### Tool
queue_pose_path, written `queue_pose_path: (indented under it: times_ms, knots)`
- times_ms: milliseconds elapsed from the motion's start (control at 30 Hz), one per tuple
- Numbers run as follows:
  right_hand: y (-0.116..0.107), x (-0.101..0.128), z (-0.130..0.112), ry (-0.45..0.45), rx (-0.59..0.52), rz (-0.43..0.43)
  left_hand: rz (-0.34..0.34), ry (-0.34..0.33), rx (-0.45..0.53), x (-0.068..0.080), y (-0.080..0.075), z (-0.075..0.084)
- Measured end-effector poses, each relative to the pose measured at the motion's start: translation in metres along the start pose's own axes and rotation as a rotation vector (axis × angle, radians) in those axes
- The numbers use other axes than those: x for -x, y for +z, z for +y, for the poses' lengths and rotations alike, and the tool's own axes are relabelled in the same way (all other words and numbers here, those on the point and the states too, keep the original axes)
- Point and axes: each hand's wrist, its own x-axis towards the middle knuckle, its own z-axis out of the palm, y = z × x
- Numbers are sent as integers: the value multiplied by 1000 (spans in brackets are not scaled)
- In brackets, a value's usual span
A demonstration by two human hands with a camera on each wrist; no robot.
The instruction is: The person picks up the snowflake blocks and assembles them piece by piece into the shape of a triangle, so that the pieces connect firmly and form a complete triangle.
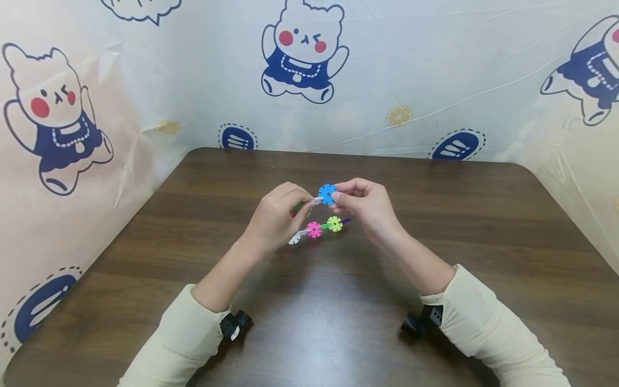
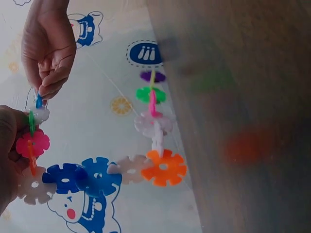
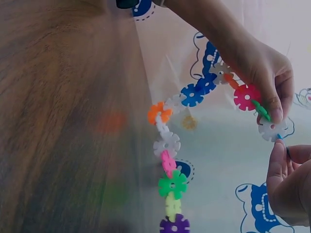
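Note:
My left hand [image 1: 278,215] pinches the end of a chain of notched plastic snowflake discs, beside a white disc [image 3: 268,130] and a green disc [image 3: 262,111]. In my right hand [image 1: 367,207] a blue snowflake disc [image 1: 327,194] is pinched between thumb and fingers, its edge meeting the white disc. From the left hand the chain hangs in a curve. It runs through a pink disc [image 3: 247,97], a dark blue disc [image 2: 65,178] and an orange disc [image 2: 165,168]. Its other end, with a purple disc [image 3: 175,225], dangles below the hands in the head view.
A dark wooden table [image 1: 329,322] lies under the hands, with blurred reflections of the chain on it. Behind it hangs a pale curtain [image 1: 203,70] printed with cartoon bears. Each sleeve carries a small black camera [image 1: 235,324] near the wrist.

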Motion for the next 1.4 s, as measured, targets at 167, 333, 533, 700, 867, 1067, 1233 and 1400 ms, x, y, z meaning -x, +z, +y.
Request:
queue_pose_path:
  times_ms: [167,333,533,700,867,1067,1233,1400]
  knots:
    - [3,-1,-1,20,-58,2,38,27,6,-1,0,0]
    - [6,0,0,16,-131,-2,59,27,19,-2,1,1]
    - [6,2,-3,7,-129,-41,51,-11,21,-2,-3,1]
    - [-3,1,-7,47,-71,-101,55,-26,24,-1,-4,0]
    - [-17,-1,-6,39,-2,-107,79,-44,20,-1,-7,-1]
    - [-40,-4,0,20,78,-43,123,-59,49,-3,-13,-1]
    - [-52,-9,10,28,155,19,172,-65,71,-5,-16,0]
    - [-63,-17,22,36,243,74,258,-63,113,-7,-16,-2]
